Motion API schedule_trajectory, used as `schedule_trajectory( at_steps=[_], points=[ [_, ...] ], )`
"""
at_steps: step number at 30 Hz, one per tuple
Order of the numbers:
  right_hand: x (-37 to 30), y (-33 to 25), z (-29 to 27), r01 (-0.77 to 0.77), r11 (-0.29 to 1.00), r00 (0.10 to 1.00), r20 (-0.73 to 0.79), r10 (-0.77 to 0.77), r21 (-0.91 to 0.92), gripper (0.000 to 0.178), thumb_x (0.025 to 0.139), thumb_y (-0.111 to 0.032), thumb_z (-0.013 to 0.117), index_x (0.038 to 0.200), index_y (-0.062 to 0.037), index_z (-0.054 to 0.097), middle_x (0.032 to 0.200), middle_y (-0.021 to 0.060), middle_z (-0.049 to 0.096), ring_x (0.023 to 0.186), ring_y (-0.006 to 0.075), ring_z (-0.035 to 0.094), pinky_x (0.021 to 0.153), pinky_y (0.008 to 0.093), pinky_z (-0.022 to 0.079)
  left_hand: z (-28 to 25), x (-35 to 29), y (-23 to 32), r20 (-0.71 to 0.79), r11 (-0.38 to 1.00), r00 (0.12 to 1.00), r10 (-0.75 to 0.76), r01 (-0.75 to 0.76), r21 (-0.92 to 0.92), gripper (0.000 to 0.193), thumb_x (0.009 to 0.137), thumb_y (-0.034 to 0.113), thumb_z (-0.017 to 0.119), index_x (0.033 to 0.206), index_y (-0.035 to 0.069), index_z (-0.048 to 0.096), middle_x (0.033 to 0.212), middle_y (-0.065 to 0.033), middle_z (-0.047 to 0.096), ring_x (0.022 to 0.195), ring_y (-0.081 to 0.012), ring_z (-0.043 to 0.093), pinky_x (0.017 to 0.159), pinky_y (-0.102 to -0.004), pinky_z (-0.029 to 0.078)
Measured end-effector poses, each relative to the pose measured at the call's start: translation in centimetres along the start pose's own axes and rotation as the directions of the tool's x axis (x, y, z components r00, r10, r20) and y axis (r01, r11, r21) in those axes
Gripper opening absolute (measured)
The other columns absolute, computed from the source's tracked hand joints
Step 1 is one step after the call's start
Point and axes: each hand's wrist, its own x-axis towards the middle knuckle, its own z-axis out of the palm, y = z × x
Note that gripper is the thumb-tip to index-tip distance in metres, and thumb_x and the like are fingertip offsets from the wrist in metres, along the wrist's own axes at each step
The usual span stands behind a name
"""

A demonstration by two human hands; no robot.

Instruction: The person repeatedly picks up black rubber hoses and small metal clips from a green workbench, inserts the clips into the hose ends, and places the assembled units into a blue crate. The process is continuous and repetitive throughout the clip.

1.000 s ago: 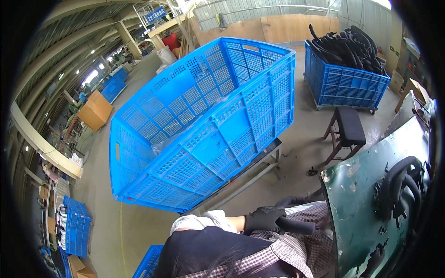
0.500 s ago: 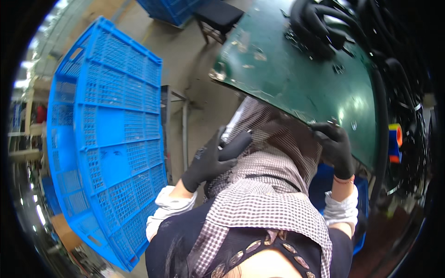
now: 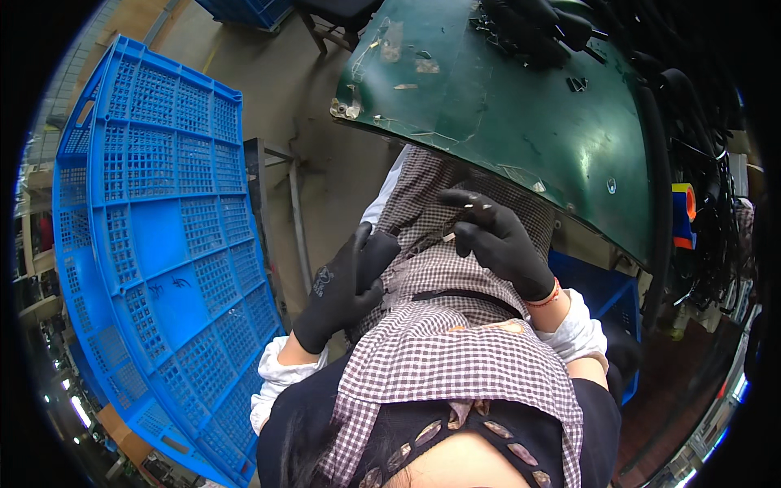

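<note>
My left hand (image 3: 338,289), in a black glove, is closed round a short, thick black tube (image 3: 379,254) in front of my checked apron. The glove hides most of the tube's length. My right hand (image 3: 500,248), also gloved in black, hovers over the apron to the right of the tube, apart from it. Its fingers are bent toward the thumb. A small pale bit shows at the fingertips, too small to name. On the green table (image 3: 521,122) lie a pile of black tubes (image 3: 529,32) and a few small black clips (image 3: 577,84).
A large blue mesh crate (image 3: 163,236) stands upright on my left, beside a metal frame leg (image 3: 297,211). Under the table at right is a blue bin (image 3: 606,297). An orange-and-blue roll (image 3: 685,203) and hanging black tubes (image 3: 700,138) are beyond the table's right edge.
My right hand has moved left from the table's edge to over my apron, close to the left hand. The left hand keeps its hold on the tube. The view has shifted slightly.
</note>
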Motion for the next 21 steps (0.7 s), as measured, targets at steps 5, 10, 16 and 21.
schedule_trajectory(
  at_steps=[5, 10, 16, 21],
  points=[
    [1.0, -0.2, 1.8, 0.136, 0.971, 0.991, 0.037, -0.131, -0.198, 0.028, 0.091, -0.001, 0.056, 0.118, -0.0018, 0.065, 0.078, 0.0021, 0.065, 0.069, 0.0062, 0.057, 0.067, 0.0242, 0.049, -1.9, 1.1, 0.2, -0.103, 0.965, 0.967, 0.233, -0.216, 0.148, 0.076, 0.075, 0.011, 0.070, 0.142, -0.002, 0.036, 0.130, -0.0263, 0.052, 0.119, -0.0389, 0.056, 0.097, -0.0436, 0.047],
    [2.9, -1.5, 1.2, 0.017, 0.964, 1.000, 0.023, -0.011, -0.266, 0.015, 0.089, -0.012, 0.064, 0.096, 0.0005, 0.070, 0.070, 0.0026, 0.065, 0.064, 0.0068, 0.057, 0.062, 0.0249, 0.047, -1.9, 2.5, 1.7, -0.105, 0.962, 0.959, 0.262, -0.251, 0.108, 0.090, 0.069, 0.018, 0.083, 0.142, -0.001, 0.035, 0.122, -0.0250, 0.058, 0.109, -0.0391, 0.062, 0.091, -0.0427, 0.051],
    [4.3, -2.7, 2.0, 0.160, 0.824, 0.970, 0.240, -0.029, -0.544, 0.037, 0.087, -0.035, 0.068, 0.081, 0.0019, 0.068, 0.062, 0.0133, 0.061, 0.053, 0.0193, 0.059, 0.054, 0.0329, 0.045, -0.5, 4.0, 4.1, -0.011, 0.992, 0.993, 0.113, -0.114, -0.055, 0.094, 0.067, 0.036, 0.085, 0.139, -0.002, 0.039, 0.135, -0.0296, 0.044, 0.123, -0.0449, 0.049, 0.100, -0.0488, 0.044],
    [4.1, -0.3, 3.3, 0.139, 0.839, 0.974, 0.223, -0.022, -0.525, 0.033, 0.088, -0.032, 0.066, 0.080, 0.0005, 0.068, 0.063, 0.0165, 0.060, 0.056, 0.0282, 0.060, 0.056, 0.0361, 0.047, 1.0, 4.3, 3.8, -0.106, 0.996, 0.992, 0.073, -0.079, -0.051, 0.099, 0.062, 0.036, 0.085, 0.140, -0.002, 0.038, 0.144, -0.0328, 0.034, 0.123, -0.0455, 0.050, 0.101, -0.0512, 0.044]
  ],
)
